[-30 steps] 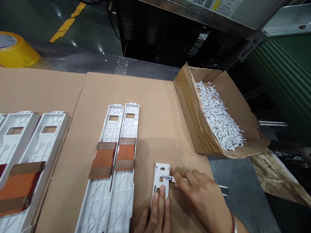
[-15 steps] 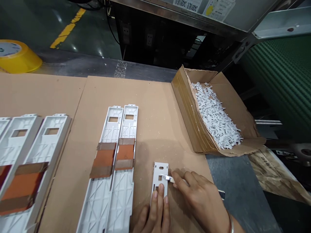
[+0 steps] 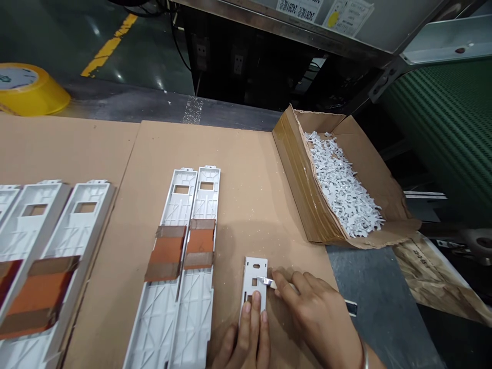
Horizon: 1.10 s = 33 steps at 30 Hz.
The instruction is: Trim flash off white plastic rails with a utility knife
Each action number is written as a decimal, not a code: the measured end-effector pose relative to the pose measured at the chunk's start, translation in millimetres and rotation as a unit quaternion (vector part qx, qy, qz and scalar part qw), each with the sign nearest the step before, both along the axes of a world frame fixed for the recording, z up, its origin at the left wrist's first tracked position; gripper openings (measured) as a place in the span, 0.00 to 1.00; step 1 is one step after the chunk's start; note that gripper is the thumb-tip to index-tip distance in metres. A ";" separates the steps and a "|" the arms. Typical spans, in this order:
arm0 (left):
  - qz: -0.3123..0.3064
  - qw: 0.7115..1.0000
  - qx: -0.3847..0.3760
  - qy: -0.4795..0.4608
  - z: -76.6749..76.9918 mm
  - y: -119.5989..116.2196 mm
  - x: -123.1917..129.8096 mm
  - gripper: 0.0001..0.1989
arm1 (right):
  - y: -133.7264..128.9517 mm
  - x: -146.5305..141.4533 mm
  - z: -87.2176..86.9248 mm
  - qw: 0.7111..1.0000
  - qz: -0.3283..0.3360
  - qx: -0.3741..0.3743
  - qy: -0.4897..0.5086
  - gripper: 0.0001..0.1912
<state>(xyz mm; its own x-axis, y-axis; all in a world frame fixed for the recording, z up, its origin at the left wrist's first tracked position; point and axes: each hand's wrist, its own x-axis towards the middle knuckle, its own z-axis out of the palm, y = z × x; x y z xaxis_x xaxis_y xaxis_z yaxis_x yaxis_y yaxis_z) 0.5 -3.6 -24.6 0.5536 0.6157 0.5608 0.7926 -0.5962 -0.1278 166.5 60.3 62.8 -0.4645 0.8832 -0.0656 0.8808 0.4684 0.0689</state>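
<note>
Small white plastic part (image 3: pixel 253 271) lying flat on the cardboard-covered desk (image 3: pixel 246 154), lower centre of view, pressed down by the fingers (image 3: pixel 255 318) of the left hand (image 3: pixel 240 348). Right hand (image 3: pixel 319 320) just beside the part, clamped on a utility knife (image 3: pixel 265 281), blade tip at the part's edge, close to a small square opening. Hands near each other, apart. To the left of the part, two long ribbed white plastic panels (image 3: pixel 157 318) side by side, each crossed by a strip of orange-brown tape (image 3: pixel 167 251). Further left, more panels of the same kind (image 3: pixel 49 230), also taped. Upper right, open cardboard box (image 3: pixel 292 169) heaped with small white plastic pieces (image 3: pixel 342 184). Beyond the desk, upper left, yellow tape roll (image 3: pixel 31 89).
</note>
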 end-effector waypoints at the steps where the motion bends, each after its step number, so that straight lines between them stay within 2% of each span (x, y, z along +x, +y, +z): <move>1: 0.004 1.000 -0.001 -0.004 -0.2 -0.2 0.4 0.14 | 0.6 0.1 0.5 1.000 0.001 -0.006 -0.003 0.23; 8: 0.017 1.000 -0.012 -0.009 0.0 -6.2 4.0 0.14 | 6.1 0.8 3.5 0.999 0.015 -0.024 -0.018 0.17; 12: 0.037 0.998 -0.055 -0.023 2.6 -9.7 6.8 0.15 | 10.4 -0.2 5.9 0.999 0.023 -0.026 -0.015 0.14; 20: 0.057 0.991 -0.105 -0.058 9.7 -12.9 12.3 0.16 | 12.4 -1.0 6.0 0.999 0.018 -0.045 -0.015 0.15; 27: 0.076 0.985 -0.125 -0.088 8.6 -16.2 15.8 0.17 | 3.9 -1.7 3.1 0.999 0.001 -0.032 -0.032 0.16; 33: 0.065 0.984 -0.130 -0.104 7.7 -16.1 16.1 0.17 | 11.8 0.0 7.2 0.997 0.039 -0.036 -0.056 0.20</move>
<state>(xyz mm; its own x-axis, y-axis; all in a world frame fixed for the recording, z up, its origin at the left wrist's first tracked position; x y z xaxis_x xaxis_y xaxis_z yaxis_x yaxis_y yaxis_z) 16.6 -19.7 -16.9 0.3509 0.8113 0.4676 0.8575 -0.4791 0.1878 166.5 72.1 70.0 -0.5176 0.8360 -0.1822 0.8305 0.5421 0.1278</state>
